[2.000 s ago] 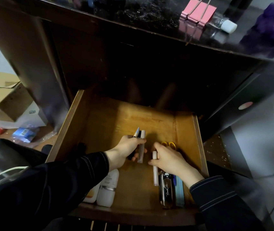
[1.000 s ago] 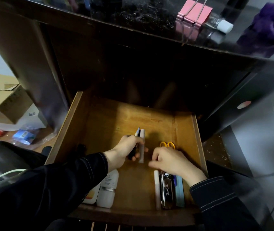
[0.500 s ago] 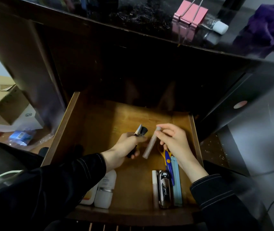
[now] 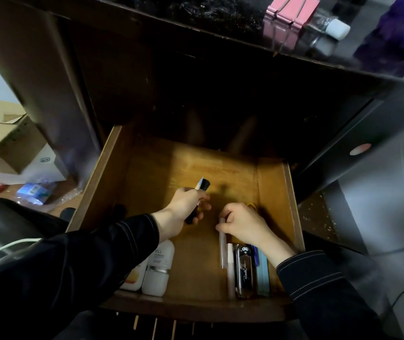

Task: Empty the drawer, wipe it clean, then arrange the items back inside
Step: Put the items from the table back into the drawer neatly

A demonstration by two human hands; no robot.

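The wooden drawer (image 4: 273, 177) stands pulled out below the dark desk. My left hand (image 4: 183, 207) grips two pens (image 4: 202, 186), a black one and a pale one, over the drawer's middle. My right hand (image 4: 244, 223) pinches the top of a grey-white tube (image 4: 222, 251) and holds it down against the drawer floor, beside a white stick (image 4: 230, 271), a black case with white script (image 4: 244, 271) and a light blue item (image 4: 262, 273). Yellow scissor handles (image 4: 252, 205) peek out behind my right hand. Two white bottles (image 4: 158, 271) lie at the front left.
On the desk top lie pink binder clips (image 4: 291, 11), a clear bottle with a white cap (image 4: 328, 30) and a purple cloth (image 4: 402, 35). Cardboard boxes (image 4: 7, 143) and a blue packet (image 4: 35, 190) sit on the floor at left.
My right hand took the grey-white tube from my left hand, carried it down and toward the front, and now sets it beside the white stick. My left hand keeps the two pens.
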